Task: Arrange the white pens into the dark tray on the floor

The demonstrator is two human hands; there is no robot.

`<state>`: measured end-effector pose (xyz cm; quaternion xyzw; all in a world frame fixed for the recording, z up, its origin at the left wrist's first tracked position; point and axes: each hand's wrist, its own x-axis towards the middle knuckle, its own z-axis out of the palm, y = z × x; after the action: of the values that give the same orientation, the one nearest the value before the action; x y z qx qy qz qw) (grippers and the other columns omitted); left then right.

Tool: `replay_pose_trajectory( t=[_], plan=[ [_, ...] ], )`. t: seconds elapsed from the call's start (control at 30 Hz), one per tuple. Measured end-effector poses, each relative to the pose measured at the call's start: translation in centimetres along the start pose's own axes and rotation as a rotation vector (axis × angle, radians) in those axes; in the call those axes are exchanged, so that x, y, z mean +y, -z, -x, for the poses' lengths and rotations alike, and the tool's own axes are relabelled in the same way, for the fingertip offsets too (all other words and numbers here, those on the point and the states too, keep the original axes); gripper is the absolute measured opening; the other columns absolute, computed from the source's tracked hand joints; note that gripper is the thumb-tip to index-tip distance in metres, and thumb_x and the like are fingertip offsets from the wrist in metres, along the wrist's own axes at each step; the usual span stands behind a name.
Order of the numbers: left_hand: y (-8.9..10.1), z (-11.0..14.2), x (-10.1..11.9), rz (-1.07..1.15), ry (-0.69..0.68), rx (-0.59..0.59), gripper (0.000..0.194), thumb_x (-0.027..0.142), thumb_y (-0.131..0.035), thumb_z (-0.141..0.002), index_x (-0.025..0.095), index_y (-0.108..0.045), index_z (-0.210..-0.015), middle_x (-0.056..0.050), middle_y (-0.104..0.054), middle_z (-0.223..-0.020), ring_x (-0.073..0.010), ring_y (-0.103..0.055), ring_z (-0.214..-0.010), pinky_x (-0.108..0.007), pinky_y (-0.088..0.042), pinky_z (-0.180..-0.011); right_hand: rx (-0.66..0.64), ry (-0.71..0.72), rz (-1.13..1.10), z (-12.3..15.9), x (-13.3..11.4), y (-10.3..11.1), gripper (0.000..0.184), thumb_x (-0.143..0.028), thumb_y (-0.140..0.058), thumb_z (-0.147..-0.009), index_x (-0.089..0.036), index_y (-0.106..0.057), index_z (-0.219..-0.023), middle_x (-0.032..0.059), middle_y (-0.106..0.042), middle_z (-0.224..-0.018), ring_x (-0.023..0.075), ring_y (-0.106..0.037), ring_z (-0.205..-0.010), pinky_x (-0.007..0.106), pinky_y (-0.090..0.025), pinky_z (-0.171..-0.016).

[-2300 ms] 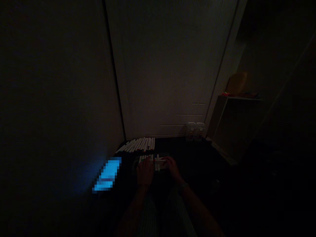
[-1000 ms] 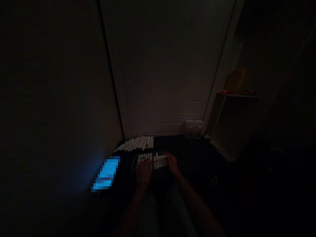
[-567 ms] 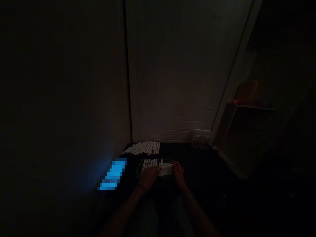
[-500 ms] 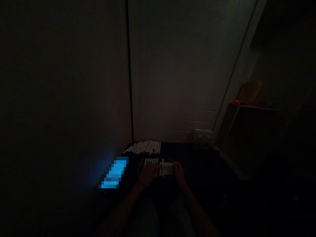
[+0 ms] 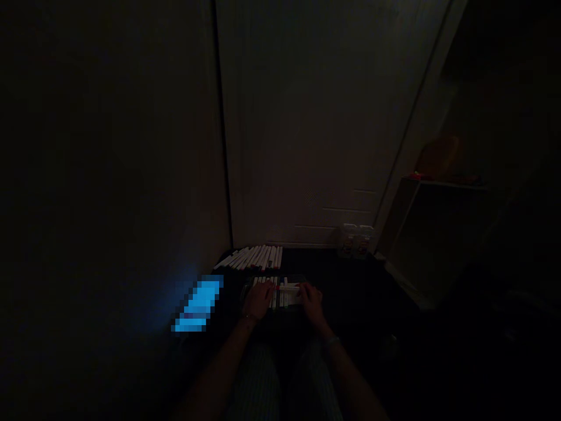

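The room is very dark. On the floor in front of my legs lies a dark tray (image 5: 246,290) with a row of white markers. A white marker with red ends (image 5: 288,287) lies crosswise over the row, and both hands pinch it. My left hand (image 5: 258,299) is closed on its left end. My right hand (image 5: 311,299) is closed on its right end. Beyond the tray a second row of white markers (image 5: 254,257) is spread on the floor by the door.
A glowing blue screen (image 5: 197,305) leans at the wall to the left. Two small clear containers (image 5: 357,240) stand by the door (image 5: 315,117). A low white shelf unit (image 5: 433,228) at the right carries a yellowish object (image 5: 436,156).
The camera view has shifted a little. Both hands stay over the tray, holding the crosswise marker, which now sits lower and closer to the row.
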<state>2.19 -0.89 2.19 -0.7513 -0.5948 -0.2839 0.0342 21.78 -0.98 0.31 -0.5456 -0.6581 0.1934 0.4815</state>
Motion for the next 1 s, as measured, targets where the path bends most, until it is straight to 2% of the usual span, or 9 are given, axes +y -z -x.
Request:
replay_pose_trajectory(
  t=[0.1,0.33,0.57,0.7,0.9,1.0],
  plan=[
    [0.1,0.1,0.0,-0.001,-0.003,0.023,0.033,0.034,-0.029,-0.090,0.021,-0.058,-0.097,-0.004,-0.063,-0.094,-0.0152,-0.055,-0.089,-0.028,-0.038,-0.081,0.011,0.007,-0.010,0.0,0.1,0.0,0.030,-0.040,-0.035,-0.088,-0.027,-0.062,-0.093,-0.0003,-0.063,-0.086,0.0170,-0.053,-0.087,0.032,-0.030,-0.086],
    [0.5,1.1,0.4,0.030,0.030,-0.009,0.031,0.034,-0.032,-0.089,0.022,-0.059,-0.097,-0.002,-0.063,-0.101,-0.0169,-0.051,-0.095,-0.031,-0.037,-0.084,-0.014,-0.004,-0.108,-0.1,0.2,0.3,0.034,-0.043,-0.034,-0.088,-0.026,-0.063,-0.093,-0.0011,-0.063,-0.085,0.0164,-0.054,-0.086,0.030,-0.034,-0.085],
    [0.2,2.9,0.8,-0.011,-0.079,0.031,0.032,0.030,-0.029,-0.090,0.022,-0.057,-0.101,-0.003,-0.061,-0.106,-0.0174,-0.049,-0.102,-0.033,-0.035,-0.091,0.007,-0.033,-0.117,0.0,0.1,0.3,0.033,-0.043,-0.036,-0.087,-0.026,-0.064,-0.091,-0.0009,-0.063,-0.082,0.0167,-0.054,-0.084,0.030,-0.035,-0.084],
    [-0.1,2.8,0.8,-0.062,-0.085,0.031,0.031,0.029,-0.028,-0.090,0.021,-0.057,-0.100,-0.004,-0.062,-0.103,-0.0182,-0.051,-0.101,-0.034,-0.035,-0.089,-0.003,-0.025,-0.114,0.1,-0.4,0.6,0.032,-0.042,-0.035,-0.087,-0.026,-0.063,-0.091,-0.0013,-0.063,-0.083,0.0165,-0.054,-0.085,0.030,-0.035,-0.085],
    [0.1,1.8,0.6,-0.153,-0.191,-0.056,0.033,0.031,-0.029,-0.090,0.020,-0.059,-0.099,-0.008,-0.062,-0.103,-0.0205,-0.052,-0.099,-0.036,-0.035,-0.087,0.008,-0.035,-0.163,0.1,-0.7,0.7,0.031,-0.042,-0.037,-0.086,-0.026,-0.064,-0.086,-0.0009,-0.063,-0.079,0.0173,-0.055,-0.083,0.028,-0.039,-0.078],
    [0.2,1.2,0.6,-0.161,-0.201,-0.051,0.035,0.033,-0.028,-0.090,0.019,-0.059,-0.098,-0.008,-0.063,-0.101,-0.0204,-0.053,-0.098,-0.035,-0.036,-0.086,0.023,-0.040,-0.165,0.1,-0.6,0.6,0.031,-0.042,-0.037,-0.086,-0.026,-0.064,-0.086,-0.0006,-0.063,-0.080,0.0173,-0.055,-0.083,0.028,-0.039,-0.077]
  ],
)
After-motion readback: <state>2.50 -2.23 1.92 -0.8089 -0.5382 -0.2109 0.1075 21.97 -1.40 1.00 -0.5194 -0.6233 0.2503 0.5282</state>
